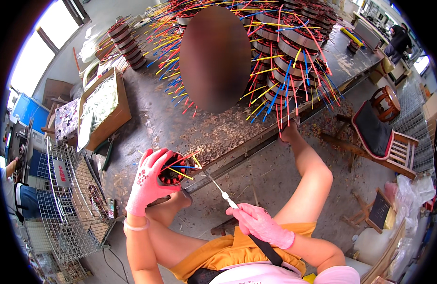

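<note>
Packaging first: open cardboard box [115,102] at the left end of the metal workbench [180,118], brown walls, pale contents under a clear liner, can't tell what they are. Another flat brown carton [55,89] sits further left by the wall. Wire cart [74,199] on the floor left of the person, with a red-and-white rectangular label [61,173] fixed to its upper mesh. Blue crate [24,110] behind the cart. Left hand [150,182], pink knit glove with red print on the back, is curled tight around a round motor stator [173,174], dark core, fingers wrapped over its top edge. The stator sits just at the near edge of the workbench, above the person's raised left knee, with red, yellow and blue lead wires [183,166] fanning out to the right. Right hand [261,225], same pink glove, is closed in a fist-like grip on a thin metal tool [218,187] with a white collar; the shaft runs up-left and its tip meets the lead wires beside the stator. Stacks of finished stators [294,42] with the same coloured leads cover the far half of the workbench, smaller stack [128,42] at far left. Scrap chips litter the bench and floor. Wooden chair [384,137] with dark cushion to the right.
</note>
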`<state>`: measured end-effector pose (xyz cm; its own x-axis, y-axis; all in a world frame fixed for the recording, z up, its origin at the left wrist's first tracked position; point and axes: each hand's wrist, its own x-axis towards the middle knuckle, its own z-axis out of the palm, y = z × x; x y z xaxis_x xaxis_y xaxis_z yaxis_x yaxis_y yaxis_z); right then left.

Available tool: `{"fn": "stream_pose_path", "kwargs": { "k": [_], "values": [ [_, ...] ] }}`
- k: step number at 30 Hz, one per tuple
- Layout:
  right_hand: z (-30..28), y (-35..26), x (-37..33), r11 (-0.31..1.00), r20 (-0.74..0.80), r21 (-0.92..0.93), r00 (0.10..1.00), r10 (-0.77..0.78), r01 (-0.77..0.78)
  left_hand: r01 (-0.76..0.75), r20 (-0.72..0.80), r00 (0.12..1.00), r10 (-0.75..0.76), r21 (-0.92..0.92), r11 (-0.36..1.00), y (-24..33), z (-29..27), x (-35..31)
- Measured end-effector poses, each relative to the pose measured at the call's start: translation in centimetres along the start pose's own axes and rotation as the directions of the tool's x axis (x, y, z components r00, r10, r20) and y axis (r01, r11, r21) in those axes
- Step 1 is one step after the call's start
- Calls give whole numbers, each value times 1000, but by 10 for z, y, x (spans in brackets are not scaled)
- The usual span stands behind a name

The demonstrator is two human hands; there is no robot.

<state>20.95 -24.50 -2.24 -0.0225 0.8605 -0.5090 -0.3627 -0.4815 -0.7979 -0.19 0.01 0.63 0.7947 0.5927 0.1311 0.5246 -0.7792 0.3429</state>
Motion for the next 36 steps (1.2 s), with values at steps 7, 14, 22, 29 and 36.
{"fn": "stream_pose_path", "kwargs": {
  "k": [7, 14, 22, 29, 36],
  "values": [
    [0, -1, -1, 999, 6, -38, 1000, -9, 10, -29, -12, 1000, 29, 2, 1000, -1, 0, 1],
    [0, -2, -1, 998, 3, -60, 1000, 5, -5, -24, -13, 1000, 24, 3, 1000, 0, 0, 1],
    [1, -6, -2, 1000, -2, -19, 1000, 0, 0, 10, -2, 1000, -10, -3, 1000, 0, 1, -1],
    [-1, 0, 1, 999, -13, -33, 1000, 8, -8, 13, 2, 1000, -13, -6, 1000, -2, 2, -1],
    [0, -2, -1, 999, 2, -41, 1000, 8, -8, -10, -3, 1000, 10, -7, 1000, -3, 2, -1]
  ]
}}
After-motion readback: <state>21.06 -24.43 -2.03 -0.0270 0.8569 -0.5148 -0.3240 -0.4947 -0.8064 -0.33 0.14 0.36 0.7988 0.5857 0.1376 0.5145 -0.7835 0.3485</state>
